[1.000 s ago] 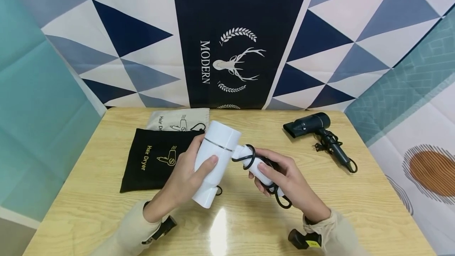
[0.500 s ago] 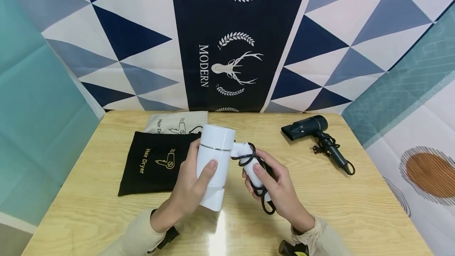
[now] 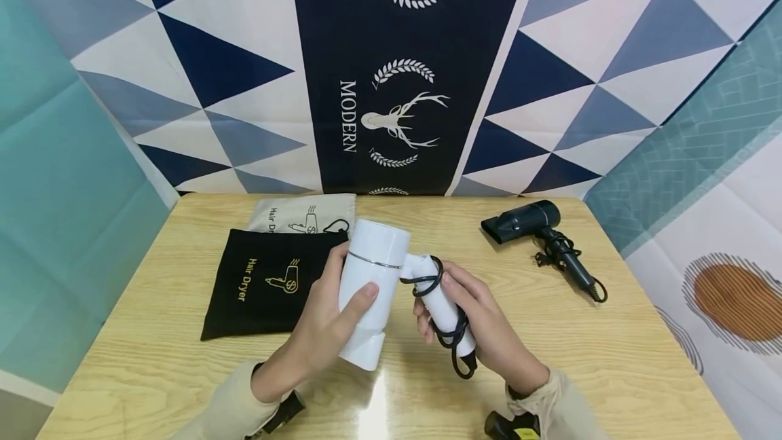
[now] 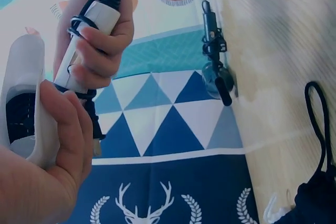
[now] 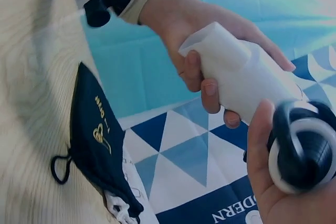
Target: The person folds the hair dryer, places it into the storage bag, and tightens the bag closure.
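Observation:
A white hair dryer point(image 3: 375, 284) is held above the table between both hands. My left hand point(image 3: 320, 328) grips its barrel, thumb lying along the near side; the right wrist view shows that hand's fingers curled beneath the nozzle point(image 5: 223, 51). My right hand point(image 3: 489, 321) holds the white handle point(image 3: 441, 311), which folds out from the barrel on the right. A black cord point(image 3: 455, 339) is wound round the handle in loose loops. In the left wrist view, the right hand's fingers point(image 4: 102, 56) curl over the handle. The palm side of the left hand is hidden in the head view.
A black pouch point(image 3: 256, 290) printed "Hair Dryer" lies on the wooden table point(image 3: 153, 358) at left, partly covering a light grey pouch point(image 3: 281, 214). At the back right lies a black hair dryer point(image 3: 528, 219) with its cord wrapped. A patterned cloth wall point(image 3: 244, 53) stands behind.
The white hair dryer has tilted more upright, and its handle has turned to point more downward. The right hand's fingers have shifted on the handle, so more of it shows.

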Demonstrator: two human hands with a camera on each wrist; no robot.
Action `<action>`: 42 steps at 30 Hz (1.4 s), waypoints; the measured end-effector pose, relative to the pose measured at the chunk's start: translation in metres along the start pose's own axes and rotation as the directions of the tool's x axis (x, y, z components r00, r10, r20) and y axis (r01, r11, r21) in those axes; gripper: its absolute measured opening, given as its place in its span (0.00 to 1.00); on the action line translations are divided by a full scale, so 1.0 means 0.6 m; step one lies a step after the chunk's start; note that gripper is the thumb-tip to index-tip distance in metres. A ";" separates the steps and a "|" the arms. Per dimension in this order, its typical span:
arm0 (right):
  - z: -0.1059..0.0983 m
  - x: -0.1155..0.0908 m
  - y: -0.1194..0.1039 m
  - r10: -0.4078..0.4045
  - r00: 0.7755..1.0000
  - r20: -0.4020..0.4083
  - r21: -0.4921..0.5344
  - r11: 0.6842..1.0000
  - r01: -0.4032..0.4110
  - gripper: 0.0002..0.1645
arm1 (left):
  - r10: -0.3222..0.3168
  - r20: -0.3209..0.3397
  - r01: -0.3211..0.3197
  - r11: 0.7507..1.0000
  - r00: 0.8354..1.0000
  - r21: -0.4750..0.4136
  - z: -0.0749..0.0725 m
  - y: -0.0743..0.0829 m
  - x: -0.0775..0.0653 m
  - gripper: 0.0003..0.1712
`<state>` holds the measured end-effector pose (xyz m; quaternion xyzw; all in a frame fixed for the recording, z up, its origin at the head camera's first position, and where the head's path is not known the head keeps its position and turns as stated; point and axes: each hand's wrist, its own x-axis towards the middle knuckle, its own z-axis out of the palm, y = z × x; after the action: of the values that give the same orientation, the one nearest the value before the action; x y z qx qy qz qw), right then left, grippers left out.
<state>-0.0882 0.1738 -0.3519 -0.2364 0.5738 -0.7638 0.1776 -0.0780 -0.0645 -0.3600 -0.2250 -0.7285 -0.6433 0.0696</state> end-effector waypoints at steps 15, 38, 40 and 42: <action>0.006 -0.002 -0.003 0.027 0.997 -0.074 0.014 1.000 -0.026 0.19 | -0.018 0.053 0.019 0.999 0.998 -0.028 -0.001 -0.001 0.002 0.30; 0.016 -0.003 -0.002 0.079 0.974 -0.211 -0.125 0.986 -0.107 0.14 | -0.024 0.051 0.025 1.000 0.998 -0.018 0.005 -0.002 0.000 0.30; 0.015 -0.003 -0.001 0.074 0.977 -0.200 -0.128 0.987 -0.101 0.12 | -0.023 0.052 0.024 1.000 0.998 -0.013 0.005 -0.003 0.001 0.30; 0.014 -0.003 0.000 0.067 0.979 -0.192 -0.128 0.987 -0.093 0.12 | -0.023 0.050 0.023 1.000 0.998 -0.007 0.004 -0.004 0.001 0.30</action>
<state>-0.0821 0.1680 -0.3500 -0.1520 0.6479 -0.7337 0.1372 -0.0792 -0.0621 -0.3625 -0.2331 -0.7300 -0.6410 0.0430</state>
